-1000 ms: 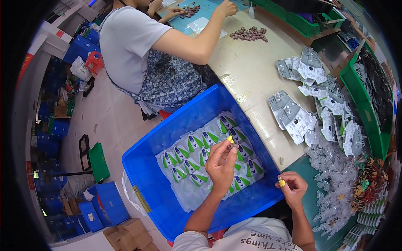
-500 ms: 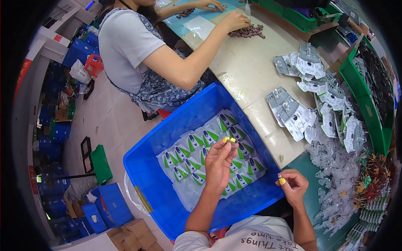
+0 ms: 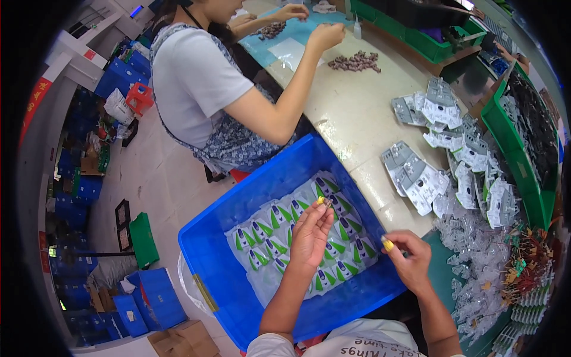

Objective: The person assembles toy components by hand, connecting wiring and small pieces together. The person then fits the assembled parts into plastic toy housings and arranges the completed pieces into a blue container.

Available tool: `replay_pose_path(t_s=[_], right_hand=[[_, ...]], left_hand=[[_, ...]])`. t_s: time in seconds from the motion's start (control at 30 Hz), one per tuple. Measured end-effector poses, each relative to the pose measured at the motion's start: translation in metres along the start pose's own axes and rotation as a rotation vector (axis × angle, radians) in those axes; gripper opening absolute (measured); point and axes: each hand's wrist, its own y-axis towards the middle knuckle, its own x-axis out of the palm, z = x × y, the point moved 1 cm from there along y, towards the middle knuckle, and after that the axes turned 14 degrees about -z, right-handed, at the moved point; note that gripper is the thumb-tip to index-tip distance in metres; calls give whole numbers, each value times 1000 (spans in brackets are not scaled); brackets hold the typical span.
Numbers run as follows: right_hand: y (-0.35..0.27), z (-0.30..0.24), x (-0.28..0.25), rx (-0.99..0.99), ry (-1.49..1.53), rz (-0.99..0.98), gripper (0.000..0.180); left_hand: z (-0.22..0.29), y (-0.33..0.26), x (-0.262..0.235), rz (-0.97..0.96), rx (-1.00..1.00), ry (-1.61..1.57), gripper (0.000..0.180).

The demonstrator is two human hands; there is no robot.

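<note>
My left hand point(image 3: 310, 241) is raised over the blue bin point(image 3: 205, 262), its thumb and fingertips closed on a small yellow part point(image 3: 321, 200) with a dull piece beside it. Over the bin's right edge, my right hand point(image 3: 410, 256) pinches another small yellow part point(image 3: 388, 244) between thumb and index finger. Both parts are too small to name more exactly. Rows of white, green and purple molded pieces point(image 3: 276, 245) lie in the bin on white, translucent sheeting.
Grey molded panels point(image 3: 413, 175) lie on the table point(image 3: 333, 128), near clear plastic pieces point(image 3: 464, 262) and red-brown wires point(image 3: 529, 256). A green crate point(image 3: 517, 149) of dark parts stands at right. A co-worker point(image 3: 202, 89) sits at upper left beside a pile of small brown parts point(image 3: 355, 62).
My right hand has moved slightly up and left with its yellow part. In my left hand one yellow end shows where two did. The co-worker's hand has lifted off the brown pile.
</note>
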Motion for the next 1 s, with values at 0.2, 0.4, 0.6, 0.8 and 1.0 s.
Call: replay_pose_path(t_s=[0.2, 0.4, 0.6, 0.8, 1.0], right_hand=[[112, -2, 34, -142, -23, -38, 9], [151, 9, 52, -240, -2, -124, 10], [161, 15, 48, -196, 14, -180, 11], [164, 13, 50, -241, -89, -156, 15], [164, 11, 48, -206, -116, -160, 16]], left_hand=[[15, 25, 7, -24, 30, 61, 18], [36, 48, 1, -25, 83, 190, 20], [41, 72, -3, 1, 64, 396, 20], [40, 85, -4, -43, 34, 475, 20], [35, 85, -5, -76, 25, 507, 22]])
